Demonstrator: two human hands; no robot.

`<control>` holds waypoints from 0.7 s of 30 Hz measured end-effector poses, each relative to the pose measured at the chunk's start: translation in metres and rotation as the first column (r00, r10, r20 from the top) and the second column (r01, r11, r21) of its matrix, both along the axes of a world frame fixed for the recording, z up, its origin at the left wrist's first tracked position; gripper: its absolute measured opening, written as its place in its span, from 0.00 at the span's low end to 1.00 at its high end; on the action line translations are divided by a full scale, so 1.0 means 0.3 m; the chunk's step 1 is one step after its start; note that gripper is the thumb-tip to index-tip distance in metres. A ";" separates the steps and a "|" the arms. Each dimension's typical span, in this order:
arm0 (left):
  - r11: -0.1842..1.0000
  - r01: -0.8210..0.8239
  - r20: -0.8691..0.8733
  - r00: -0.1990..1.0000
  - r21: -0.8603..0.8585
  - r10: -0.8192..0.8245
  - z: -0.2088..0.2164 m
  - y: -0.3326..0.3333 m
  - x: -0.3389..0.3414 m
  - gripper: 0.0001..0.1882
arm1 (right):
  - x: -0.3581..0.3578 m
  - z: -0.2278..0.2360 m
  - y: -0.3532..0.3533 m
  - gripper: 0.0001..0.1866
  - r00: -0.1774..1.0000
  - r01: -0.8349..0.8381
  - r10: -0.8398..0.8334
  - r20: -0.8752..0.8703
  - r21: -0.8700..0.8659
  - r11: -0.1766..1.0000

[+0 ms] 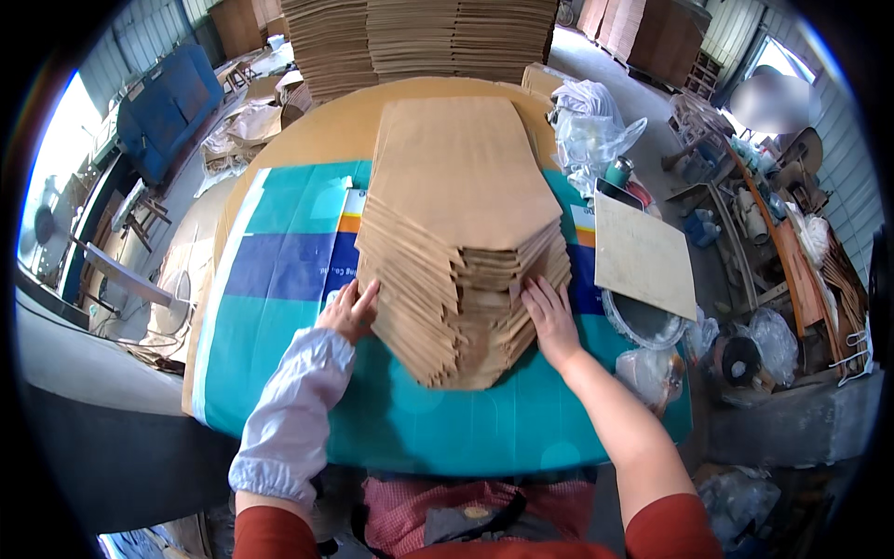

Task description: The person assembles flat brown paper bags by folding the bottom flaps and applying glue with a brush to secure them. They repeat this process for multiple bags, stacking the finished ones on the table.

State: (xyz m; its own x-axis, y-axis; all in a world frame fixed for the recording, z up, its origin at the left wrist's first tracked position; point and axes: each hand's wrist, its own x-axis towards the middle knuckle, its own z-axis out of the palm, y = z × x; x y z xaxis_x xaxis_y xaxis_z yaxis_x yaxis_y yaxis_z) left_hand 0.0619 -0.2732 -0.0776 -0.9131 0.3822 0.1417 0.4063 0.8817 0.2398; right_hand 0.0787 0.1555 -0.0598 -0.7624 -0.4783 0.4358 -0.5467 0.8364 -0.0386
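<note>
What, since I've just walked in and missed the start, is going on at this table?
A person is handling a stack of brown paper pieces on a teal and blue cover. The left hand is at the stack's left side and the right hand at its right, both toward the near end, where the layers fan out in steps. A pale flat board lies to the right, and a tall pile of brown sheets stands beyond the table.

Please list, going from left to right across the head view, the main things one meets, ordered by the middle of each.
Large blue object, white sleeve, left hand, brown paper pile, right hand, pale square board, black roll.
</note>
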 end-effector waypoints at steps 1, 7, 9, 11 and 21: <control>1.000 -0.003 -0.039 0.999 0.017 0.003 -0.032 -0.004 -0.094 0.56 | -0.082 -0.003 -0.005 0.24 1.000 0.022 -0.022 0.000 0.024 0.999; 0.910 -0.376 0.202 0.891 -0.174 0.407 -0.007 0.142 -0.446 0.53 | -0.452 -0.006 -0.022 0.22 0.991 0.132 -0.133 -0.004 0.173 0.976; 0.938 -0.322 0.263 0.901 -0.128 0.345 0.008 0.095 -0.541 0.54 | -0.545 -0.003 -0.045 0.22 0.992 0.124 -0.122 -0.024 0.145 0.982; 0.907 -0.382 0.282 0.863 -0.176 0.418 0.053 0.189 -0.567 0.57 | -0.592 -0.043 0.002 0.23 0.992 0.128 -0.124 -0.035 0.131 0.983; 0.890 -0.430 -0.001 0.901 -0.150 0.435 -0.068 0.287 -0.203 0.33 | -0.712 0.239 0.036 0.39 0.885 0.137 -0.024 0.464 -0.213 0.967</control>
State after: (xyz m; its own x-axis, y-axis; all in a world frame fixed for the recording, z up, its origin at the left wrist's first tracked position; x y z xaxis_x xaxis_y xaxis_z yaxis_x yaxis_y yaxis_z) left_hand 0.0011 -0.1870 -0.0981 -0.9958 -0.0374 0.0837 -0.0286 0.9941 0.1042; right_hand -0.1350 0.1663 0.0119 -0.9343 -0.3346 0.1228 -0.3520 0.8122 -0.4652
